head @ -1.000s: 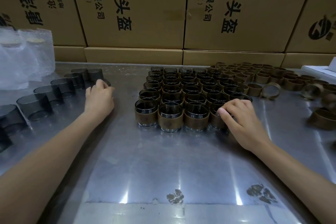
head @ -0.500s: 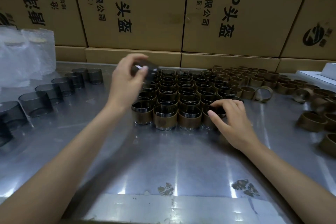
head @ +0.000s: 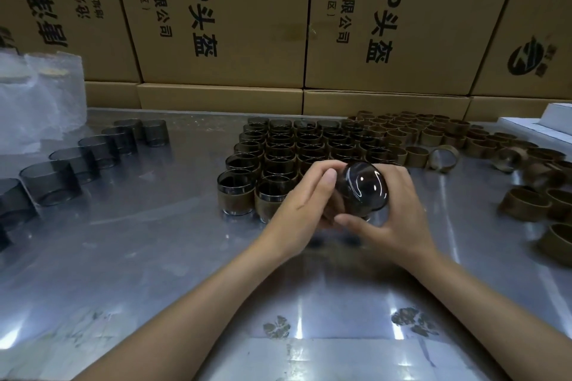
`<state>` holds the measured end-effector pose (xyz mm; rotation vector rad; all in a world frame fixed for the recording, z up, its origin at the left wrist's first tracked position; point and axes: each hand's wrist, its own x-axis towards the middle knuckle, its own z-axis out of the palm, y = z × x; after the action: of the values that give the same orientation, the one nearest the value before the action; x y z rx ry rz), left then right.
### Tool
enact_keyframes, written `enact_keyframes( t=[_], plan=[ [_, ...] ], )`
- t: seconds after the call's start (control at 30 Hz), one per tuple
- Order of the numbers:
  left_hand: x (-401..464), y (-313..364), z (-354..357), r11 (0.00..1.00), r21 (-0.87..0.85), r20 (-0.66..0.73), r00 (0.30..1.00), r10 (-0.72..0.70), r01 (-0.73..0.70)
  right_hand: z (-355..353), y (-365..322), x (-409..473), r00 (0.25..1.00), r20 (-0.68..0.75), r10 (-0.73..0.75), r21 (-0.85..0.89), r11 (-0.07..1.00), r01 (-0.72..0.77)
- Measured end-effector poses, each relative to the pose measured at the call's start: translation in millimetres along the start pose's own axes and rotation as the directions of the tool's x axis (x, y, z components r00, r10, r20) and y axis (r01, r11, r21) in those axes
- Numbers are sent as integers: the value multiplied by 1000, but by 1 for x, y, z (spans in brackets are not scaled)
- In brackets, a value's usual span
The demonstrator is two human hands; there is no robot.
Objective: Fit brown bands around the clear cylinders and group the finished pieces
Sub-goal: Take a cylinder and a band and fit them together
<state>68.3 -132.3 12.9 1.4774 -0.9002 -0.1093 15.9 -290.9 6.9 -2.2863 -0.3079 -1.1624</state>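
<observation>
Head view: clear cylinder (head: 362, 189) clamped between both hands' curled fingers (head: 325, 178), band perhaps hidden

L hand (head: 305, 201) brought clear cylinder (head: 362, 190) from left row, R hand (head: 393, 219) now grips it too

1. Left hand (head: 305, 198) and right hand (head: 393, 213) cover the held cylinder's (head: 363, 189) sides; any band there cannot be told.
2. Front-row grouped pieces (head: 238, 195) partly hidden behind hands.
3. Bare cylinders (head: 49, 184) cut off at left edge (bands (head: 523, 204) likewise, right).
</observation>
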Motion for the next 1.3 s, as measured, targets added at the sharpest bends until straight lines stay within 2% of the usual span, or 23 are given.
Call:
enact_keyframes(
  t=[0.07,0.17,0.27,0.4,0.67,0.8,0.87,0.97,1.03,1.1,1.2,1.3],
  plan=[
    [-3,-2,1,998,68,33,999,6,-8,-2,-4,0,999,13,-44,28,999,44],
    [-3,-3,-3,945,320,79,996,37,-60,-12,-4,0,994,86,-67,4,998,67],
    [-2,-2,-12,835,542,103,993,51,-99,-19,-3,0,979,203,5,-30,1000,1],
    [-1,5,-16,634,768,166,984,-59,-91,-25,-1,2,925,370,90,-110,993,-53],
    [1,2,-19,526,843,239,954,-181,-111,-28,3,0,807,553,206,-303,952,-36],
    [0,0,-19,422,896,205,971,-121,-137,-30,3,1,766,587,261,-336,940,-63],
    [0,-1,-19,423,897,176,982,-72,-129,-32,5,1,758,592,274,-243,957,-156],
    [0,-2,-20,475,873,131,991,-1,-114,-37,9,4,818,516,255,-110,967,-232],
    [-1,-1,-19,514,851,102,994,42,-109,-38,15,5,897,352,268,-14,960,-281],
    [-1,-1,-18,564,822,59,997,54,-80,-39,23,7,929,139,342,69,933,-354],
    [-2,-1,-14,643,763,16,997,79,-63,-37,41,8,885,-76,459,32,889,-458],
    [-4,-2,-7,678,732,28,997,72,-70,-29,69,5,831,-91,550,-74,828,-556]
  ],
)
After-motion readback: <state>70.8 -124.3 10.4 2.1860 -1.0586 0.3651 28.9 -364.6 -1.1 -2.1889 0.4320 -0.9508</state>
